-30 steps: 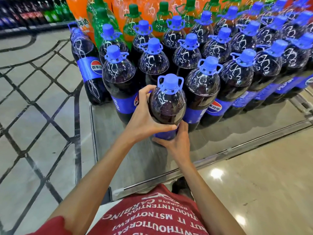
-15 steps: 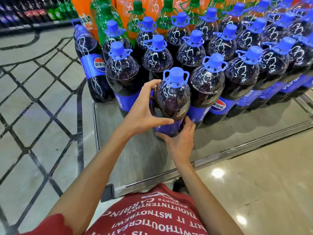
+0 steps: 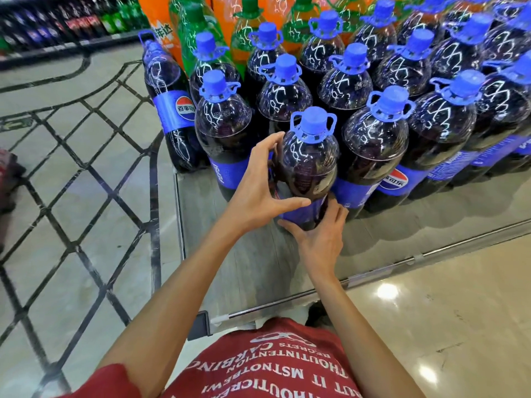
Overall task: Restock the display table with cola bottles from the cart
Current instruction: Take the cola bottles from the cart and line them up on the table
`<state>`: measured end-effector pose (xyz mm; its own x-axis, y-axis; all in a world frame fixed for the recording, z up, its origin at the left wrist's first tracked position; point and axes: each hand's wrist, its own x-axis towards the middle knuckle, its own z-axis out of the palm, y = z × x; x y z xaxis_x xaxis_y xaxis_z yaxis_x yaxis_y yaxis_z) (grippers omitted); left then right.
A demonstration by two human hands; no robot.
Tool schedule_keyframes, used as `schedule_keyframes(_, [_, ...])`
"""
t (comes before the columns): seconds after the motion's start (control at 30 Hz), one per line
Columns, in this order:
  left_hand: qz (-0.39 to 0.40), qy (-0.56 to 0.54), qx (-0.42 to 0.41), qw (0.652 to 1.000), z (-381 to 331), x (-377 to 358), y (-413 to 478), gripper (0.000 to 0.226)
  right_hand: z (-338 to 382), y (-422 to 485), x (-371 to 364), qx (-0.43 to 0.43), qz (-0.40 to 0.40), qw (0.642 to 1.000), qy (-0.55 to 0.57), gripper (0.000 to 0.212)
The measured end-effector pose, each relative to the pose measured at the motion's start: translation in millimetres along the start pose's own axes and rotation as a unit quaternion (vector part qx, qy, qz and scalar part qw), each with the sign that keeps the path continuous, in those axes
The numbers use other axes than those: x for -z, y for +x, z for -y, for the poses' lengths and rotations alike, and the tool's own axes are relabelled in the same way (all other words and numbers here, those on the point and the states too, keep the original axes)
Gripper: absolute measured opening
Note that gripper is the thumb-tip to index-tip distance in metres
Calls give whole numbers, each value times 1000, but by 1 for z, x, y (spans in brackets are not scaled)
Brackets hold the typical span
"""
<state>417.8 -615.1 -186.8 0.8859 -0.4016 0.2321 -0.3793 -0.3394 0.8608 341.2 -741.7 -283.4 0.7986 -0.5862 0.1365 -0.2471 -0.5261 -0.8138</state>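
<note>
Over the last second the bottle had been slid a little farther in on the table, closing up with the front row. The right hand had shifted from under its near side round to its lower right.

The left hand grasped the bottle in a wide curve, thumb stretched across the near face above the blue label, fingers reaching up its left shoulder. The right hand was not clenched: its fingers lay nearly straight against the bottle's base, with the thumb on the near side.

The bottle stood upright near the table's left near corner, full of dark cola almost to the neck, with a blue cap ringed by a carry handle. It touched a like bottle on the right and stood just beside another on the left. More cola bottles filled the rows beyond, all capped in blue. Farther back stood green bottles and orange ones. A patterned floor lay to the left.
</note>
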Motion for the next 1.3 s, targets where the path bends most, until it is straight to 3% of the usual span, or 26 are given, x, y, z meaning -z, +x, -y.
schedule_keyframes(0.37, [0, 7, -19, 1000, 15, -1, 11, 117, 2, 4, -7, 33, -18, 999, -24, 107])
schedule_keyframes(0.63, [-5, 1, -23, 1000, 14, 1, 10, 116, 8, 2, -8, 8, -14, 1000, -18, 110])
schedule_keyframes(0.8, [-12, 4, -28, 1000, 10, 4, 8, 114, 11, 0, -5, -7, 1, 1000, -13, 109])
schedule_keyframes(0.97, [10, 0, -13, 1000, 9, 9, 8, 112, 2, 6, 8, -11, 67, 997, 21, 93])
schedule_keyframes(1.13, [17, 73, 11, 997, 8, 18, -11, 88, 3, 13, 38, 5, 168, 985, -42, 77])
schedule_keyframes(1.2, [12, 129, 21, 991, 4, 18, -27, 68, 4, 14, 56, 13, 203, 976, -81, 74])
schedule_keyframes(1.3, [41, 274, -34, 960, -12, 17, -50, 31, 0, 10, 84, 22, 242, 959, -147, 72])
